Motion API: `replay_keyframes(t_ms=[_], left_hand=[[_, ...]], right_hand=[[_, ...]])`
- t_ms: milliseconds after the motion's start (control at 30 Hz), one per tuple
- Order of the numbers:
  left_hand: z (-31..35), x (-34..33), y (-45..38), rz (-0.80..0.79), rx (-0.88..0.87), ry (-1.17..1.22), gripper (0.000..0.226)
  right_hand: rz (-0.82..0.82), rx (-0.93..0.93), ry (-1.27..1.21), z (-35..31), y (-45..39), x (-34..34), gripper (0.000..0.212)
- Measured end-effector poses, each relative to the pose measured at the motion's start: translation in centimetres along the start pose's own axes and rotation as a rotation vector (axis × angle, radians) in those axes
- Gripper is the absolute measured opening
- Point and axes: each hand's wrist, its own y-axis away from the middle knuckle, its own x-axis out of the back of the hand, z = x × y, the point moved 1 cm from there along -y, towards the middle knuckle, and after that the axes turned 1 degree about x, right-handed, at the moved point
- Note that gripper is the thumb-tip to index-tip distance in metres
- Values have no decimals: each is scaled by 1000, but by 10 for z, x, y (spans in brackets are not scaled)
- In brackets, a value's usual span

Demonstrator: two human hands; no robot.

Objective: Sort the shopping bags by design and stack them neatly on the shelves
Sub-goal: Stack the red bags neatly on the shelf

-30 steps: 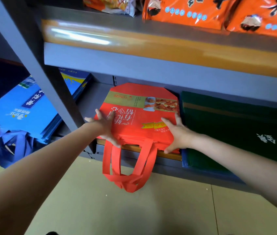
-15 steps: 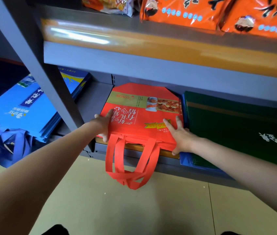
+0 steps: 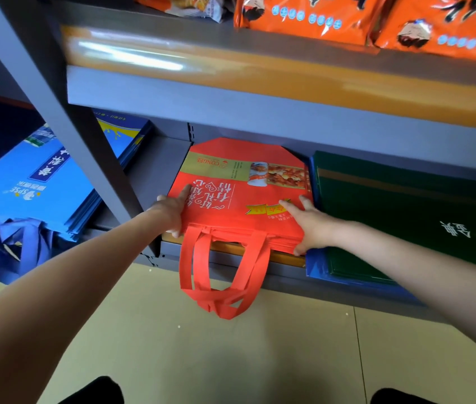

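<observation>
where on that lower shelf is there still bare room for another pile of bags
One bare strip of lower shelf lies between the grey upright post and the red bag stack. Rightward it is crowded: the red stack sits right beside the green bag stack.

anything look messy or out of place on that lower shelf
Mostly tidy. The red bags lie flat between both hands, but their handles dangle over the shelf edge toward the floor. The blue bags left of the post hang their straps off the front too.
</observation>
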Motion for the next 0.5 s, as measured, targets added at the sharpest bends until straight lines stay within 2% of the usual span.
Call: replay_keyframes(t_ms=[100, 200, 333, 400, 467, 500], left_hand=[[4, 2, 7, -17, 16, -65, 119], [15, 13, 25, -14, 8, -271, 128], [66, 13, 61, -21, -356, -420, 128], [97, 8, 70, -57, -512, -421, 128], [119, 4, 69, -86, -555, -360, 129], [126, 2, 65, -82, -551, -325, 129]], right_hand=[[9, 95, 21, 9, 19, 24, 101], [34, 134, -104, 28, 46, 36, 74], [97, 178, -3, 48, 71, 5, 55], [252, 359, 128, 49, 81, -13, 40], [345, 519, 283, 50, 82, -25, 37], [342, 538, 340, 50, 80, -29, 42]])
